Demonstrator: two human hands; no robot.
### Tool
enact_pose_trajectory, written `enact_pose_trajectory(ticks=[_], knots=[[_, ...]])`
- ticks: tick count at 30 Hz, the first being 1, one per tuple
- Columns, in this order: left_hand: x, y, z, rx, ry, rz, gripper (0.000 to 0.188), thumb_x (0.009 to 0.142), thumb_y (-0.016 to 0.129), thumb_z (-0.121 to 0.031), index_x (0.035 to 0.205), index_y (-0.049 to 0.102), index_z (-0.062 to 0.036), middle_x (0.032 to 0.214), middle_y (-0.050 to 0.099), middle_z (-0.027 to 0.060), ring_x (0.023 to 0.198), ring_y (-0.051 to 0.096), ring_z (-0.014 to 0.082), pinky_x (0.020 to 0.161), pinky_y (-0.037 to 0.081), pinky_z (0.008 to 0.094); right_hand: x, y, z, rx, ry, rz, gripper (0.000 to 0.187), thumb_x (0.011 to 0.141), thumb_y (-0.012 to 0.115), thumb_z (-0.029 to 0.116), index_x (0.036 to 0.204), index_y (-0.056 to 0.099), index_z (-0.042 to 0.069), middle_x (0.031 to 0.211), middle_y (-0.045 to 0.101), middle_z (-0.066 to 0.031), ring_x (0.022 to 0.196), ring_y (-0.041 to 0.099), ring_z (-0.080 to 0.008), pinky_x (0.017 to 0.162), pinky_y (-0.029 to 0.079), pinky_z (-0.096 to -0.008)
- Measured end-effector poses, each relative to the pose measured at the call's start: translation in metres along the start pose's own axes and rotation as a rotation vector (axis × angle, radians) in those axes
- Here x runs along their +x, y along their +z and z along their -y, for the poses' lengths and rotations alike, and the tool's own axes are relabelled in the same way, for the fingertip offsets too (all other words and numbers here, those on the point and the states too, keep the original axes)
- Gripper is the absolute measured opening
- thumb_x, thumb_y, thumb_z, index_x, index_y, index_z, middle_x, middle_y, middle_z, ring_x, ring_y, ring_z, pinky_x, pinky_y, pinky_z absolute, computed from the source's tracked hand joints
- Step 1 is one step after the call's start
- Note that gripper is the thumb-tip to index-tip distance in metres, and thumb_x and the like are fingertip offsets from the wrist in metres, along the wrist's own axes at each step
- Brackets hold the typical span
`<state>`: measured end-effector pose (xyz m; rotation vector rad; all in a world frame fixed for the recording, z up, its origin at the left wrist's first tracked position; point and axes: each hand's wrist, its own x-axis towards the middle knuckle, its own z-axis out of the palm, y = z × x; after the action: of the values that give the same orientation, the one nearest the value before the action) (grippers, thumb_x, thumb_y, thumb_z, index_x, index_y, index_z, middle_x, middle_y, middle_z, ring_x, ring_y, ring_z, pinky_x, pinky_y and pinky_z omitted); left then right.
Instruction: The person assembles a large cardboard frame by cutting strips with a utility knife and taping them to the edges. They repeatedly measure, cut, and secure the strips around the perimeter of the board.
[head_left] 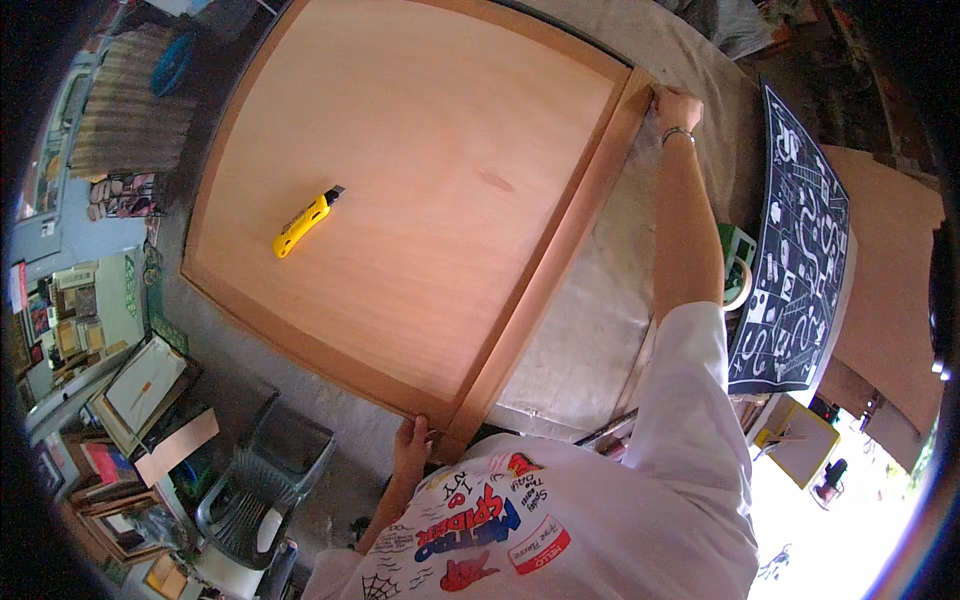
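A large pale wooden panel with a brown tape border lies on the work table. Along its right edge runs a long strip of brown paper tape, partly overhanging the panel's side. At the strip's far end, my right hand is closed with the fingertips pinching it; a bracelet circles that wrist. My left hand is at the panel's near corner, its fingers closed at the strip's near end and partly hidden. A yellow utility knife rests on the panel, left of its middle, apart from both hands.
Right of the panel, a grey cloth covers the table. A tape roll and a black sheet with white drawings are beyond my right arm. At lower left stand a dark plastic chair and several picture frames.
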<state>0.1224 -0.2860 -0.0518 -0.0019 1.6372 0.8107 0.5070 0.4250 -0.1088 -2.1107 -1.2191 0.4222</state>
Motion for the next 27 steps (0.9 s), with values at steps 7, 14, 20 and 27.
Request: enact_pose_trajectory(ticks=[7,14,20,27], knots=[[0.009,-0.001,0.004,0.018,0.058,0.025,0.046,0.108,0.059,-0.037,0.141,0.056,-0.0035,0.126,0.068,0.0074,0.11,0.065,0.0183,0.09,0.053,0.0325,0.054,-0.016,-0.017,-0.122,-0.153,0.412,0.026,0.09,0.076,0.024,0.077,0.072,0.002,0.064,0.065,-0.0047,0.053,0.058,-0.0133,0.048,0.043,-0.0314],[-0.01,0.006,0.002,-0.001,0.06,-0.042,0.048,0.109,0.056,-0.039,0.138,0.057,0.0008,0.127,0.066,0.0091,0.112,0.062,0.0196,0.097,0.049,0.0352,-0.09,-0.048,0.012,0.129,-0.018,0.65,0.023,0.094,0.065,0.015,0.074,0.068,0.004,0.063,0.062,-0.0038,0.053,0.058,-0.0159,0.048,0.043,-0.0333],[0.004,0.008,0.017,-0.053,0.129,-0.024,0.053,0.11,0.053,-0.042,0.139,0.057,0.0032,0.132,0.064,0.012,0.121,0.058,0.0222,0.105,0.046,0.0376,-0.368,-0.113,-0.033,0.186,0.129,0.623,0.02,0.09,0.07,0.009,0.074,0.071,-0.002,0.062,0.066,-0.0068,0.049,0.059,-0.0136,0.043,0.046,-0.0308],[-0.018,0.018,-0.009,-0.466,0.155,0.135,0.045,0.108,0.059,-0.033,0.138,0.056,0.0011,0.13,0.065,0.0108,0.12,0.059,0.0217,0.103,0.047,0.0352,-0.673,-0.181,-0.09,0.025,0.116,0.854,0.022,0.09,0.073,0.018,0.086,0.075,-0.003,0.064,0.07,-0.0091,0.049,0.065,-0.0157,0.047,0.052,-0.0322]])
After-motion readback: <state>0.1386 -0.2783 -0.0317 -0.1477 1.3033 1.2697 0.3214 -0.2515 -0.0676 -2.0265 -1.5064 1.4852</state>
